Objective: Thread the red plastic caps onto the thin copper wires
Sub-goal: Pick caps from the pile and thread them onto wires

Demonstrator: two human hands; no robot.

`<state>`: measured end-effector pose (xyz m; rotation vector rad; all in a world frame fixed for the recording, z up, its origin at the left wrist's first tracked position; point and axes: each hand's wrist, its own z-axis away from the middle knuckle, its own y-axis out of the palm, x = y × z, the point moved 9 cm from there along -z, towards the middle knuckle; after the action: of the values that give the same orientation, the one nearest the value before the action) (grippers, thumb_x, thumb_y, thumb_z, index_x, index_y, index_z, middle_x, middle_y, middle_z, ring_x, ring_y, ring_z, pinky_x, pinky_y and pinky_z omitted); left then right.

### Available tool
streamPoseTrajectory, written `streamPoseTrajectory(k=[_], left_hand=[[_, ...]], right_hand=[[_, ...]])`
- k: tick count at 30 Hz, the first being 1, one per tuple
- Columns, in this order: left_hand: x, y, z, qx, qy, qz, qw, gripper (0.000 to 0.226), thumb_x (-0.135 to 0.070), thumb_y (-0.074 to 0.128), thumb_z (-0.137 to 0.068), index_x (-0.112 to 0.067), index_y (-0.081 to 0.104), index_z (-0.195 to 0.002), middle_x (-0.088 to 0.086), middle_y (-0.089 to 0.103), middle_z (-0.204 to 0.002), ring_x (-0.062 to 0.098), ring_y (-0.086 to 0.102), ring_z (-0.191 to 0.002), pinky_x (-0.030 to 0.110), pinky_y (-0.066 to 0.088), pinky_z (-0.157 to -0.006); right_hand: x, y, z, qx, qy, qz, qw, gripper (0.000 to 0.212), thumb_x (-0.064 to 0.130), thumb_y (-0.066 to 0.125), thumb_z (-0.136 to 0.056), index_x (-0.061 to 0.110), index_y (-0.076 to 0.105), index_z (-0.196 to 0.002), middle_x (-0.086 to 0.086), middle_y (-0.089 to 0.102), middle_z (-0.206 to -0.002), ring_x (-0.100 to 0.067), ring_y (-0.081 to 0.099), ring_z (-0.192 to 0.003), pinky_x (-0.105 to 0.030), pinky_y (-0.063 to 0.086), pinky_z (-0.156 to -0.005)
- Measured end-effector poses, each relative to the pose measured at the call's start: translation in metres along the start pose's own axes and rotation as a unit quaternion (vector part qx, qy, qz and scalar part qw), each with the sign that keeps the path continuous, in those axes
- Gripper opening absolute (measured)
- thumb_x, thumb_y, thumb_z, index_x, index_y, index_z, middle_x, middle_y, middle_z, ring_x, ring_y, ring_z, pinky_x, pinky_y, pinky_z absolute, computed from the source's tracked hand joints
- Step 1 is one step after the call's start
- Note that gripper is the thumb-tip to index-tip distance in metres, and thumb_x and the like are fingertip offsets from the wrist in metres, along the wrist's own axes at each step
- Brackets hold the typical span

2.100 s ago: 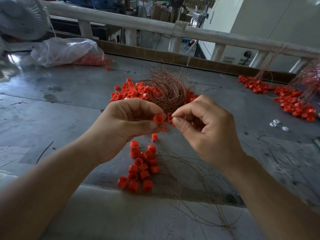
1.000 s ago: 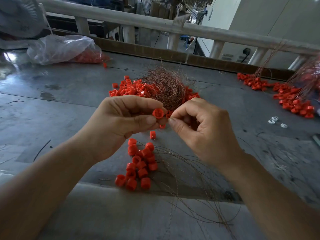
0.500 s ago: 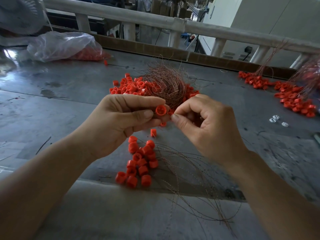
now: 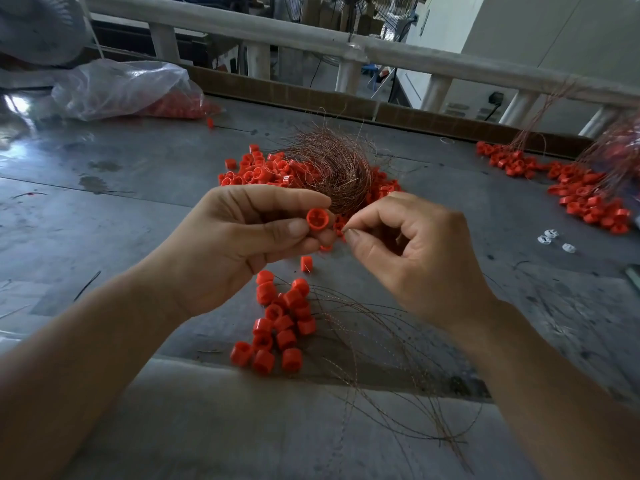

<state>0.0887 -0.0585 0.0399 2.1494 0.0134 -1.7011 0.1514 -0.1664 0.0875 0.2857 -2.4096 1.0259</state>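
My left hand (image 4: 235,247) pinches a red plastic cap (image 4: 317,218) between thumb and fingers, its open end turned toward me. My right hand (image 4: 412,258) sits just right of it, thumb and forefinger pinched together close to the cap; the thin copper wire between them is too fine to see. Below my hands lies a cluster of red caps (image 4: 280,323) with thin wires (image 4: 381,358) trailing off to the right. Behind my hands a tangled bundle of copper wire (image 4: 332,161) rests on a pile of loose red caps (image 4: 252,171).
A clear plastic bag (image 4: 117,88) with red caps lies at the back left of the grey table (image 4: 104,209). More caps on wires (image 4: 581,192) spread at the right. Small white pieces (image 4: 550,237) lie near them. A white railing (image 4: 346,46) runs behind the table's far edge.
Both hands have stayed together with only small shifts. The cap in my left hand has turned a little, and my right fingertips stay beside it.
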Motion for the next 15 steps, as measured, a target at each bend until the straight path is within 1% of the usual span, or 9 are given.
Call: streamPoseTrajectory(k=[3,5,7,10,11,14,15], left_hand=[[-0.001,0.005,0.001,0.020,0.004,0.023,1.000,0.026,-0.007,0.065,-0.057,-0.011,0.075,-0.082,0.009,0.073,-0.084,0.016,0.071,-0.075,0.017,0.054,-0.063],[0.000,0.007,0.001,0.031,0.004,0.035,0.999,0.026,-0.007,0.065,-0.058,-0.011,0.075,-0.081,0.009,0.073,-0.085,0.015,0.071,-0.074,0.017,0.054,-0.063],[0.001,0.009,0.001,0.040,0.001,0.042,0.998,0.025,-0.007,0.064,-0.059,-0.011,0.075,-0.081,0.009,0.073,-0.086,0.015,0.071,-0.075,0.017,0.054,-0.062],[0.006,0.011,0.001,0.051,-0.013,0.056,0.997,0.024,-0.005,0.064,-0.060,-0.010,0.075,-0.081,0.010,0.073,-0.085,0.016,0.071,-0.075,0.017,0.054,-0.062],[0.007,0.012,0.001,0.055,-0.018,0.056,0.997,0.024,-0.005,0.064,-0.061,-0.010,0.075,-0.081,0.010,0.073,-0.085,0.016,0.071,-0.075,0.017,0.054,-0.062],[0.009,0.013,0.001,0.060,-0.021,0.050,0.997,0.024,-0.006,0.064,-0.061,-0.012,0.075,-0.082,0.008,0.073,-0.082,0.015,0.070,-0.075,0.016,0.054,-0.062],[0.009,0.011,0.001,0.056,-0.019,0.048,0.997,0.024,-0.007,0.064,-0.061,-0.012,0.075,-0.082,0.008,0.073,-0.081,0.015,0.070,-0.075,0.016,0.054,-0.062]], right_hand=[[-0.004,0.003,0.001,0.020,0.034,-0.046,0.998,0.007,0.014,0.064,-0.076,0.013,0.069,-0.072,0.014,0.058,-0.063,-0.002,0.054,-0.060,-0.008,0.038,-0.054],[-0.011,0.006,0.001,0.039,0.071,-0.099,0.992,0.008,0.013,0.068,-0.079,0.017,0.069,-0.072,0.015,0.058,-0.056,-0.002,0.053,-0.053,-0.010,0.037,-0.049],[-0.018,0.010,0.001,0.056,0.099,-0.127,0.985,0.011,0.012,0.070,-0.079,0.020,0.069,-0.071,0.012,0.058,-0.053,-0.002,0.049,-0.048,-0.016,0.039,-0.045],[-0.019,0.019,0.002,0.085,0.112,-0.138,0.980,0.011,0.015,0.071,-0.077,0.023,0.068,-0.070,0.009,0.057,-0.051,-0.005,0.046,-0.046,-0.028,0.038,-0.042],[-0.018,0.023,0.003,0.095,0.109,-0.140,0.980,0.012,0.015,0.071,-0.077,0.024,0.068,-0.070,0.011,0.056,-0.050,-0.004,0.046,-0.046,-0.028,0.037,-0.042],[-0.018,0.030,0.004,0.112,0.099,-0.133,0.980,0.010,0.013,0.070,-0.078,0.022,0.069,-0.073,0.017,0.055,-0.050,0.000,0.046,-0.045,-0.016,0.036,-0.045],[-0.019,0.030,0.004,0.114,0.099,-0.131,0.980,0.008,0.014,0.070,-0.078,0.021,0.069,-0.074,0.019,0.056,-0.051,0.001,0.048,-0.046,-0.014,0.037,-0.046]])
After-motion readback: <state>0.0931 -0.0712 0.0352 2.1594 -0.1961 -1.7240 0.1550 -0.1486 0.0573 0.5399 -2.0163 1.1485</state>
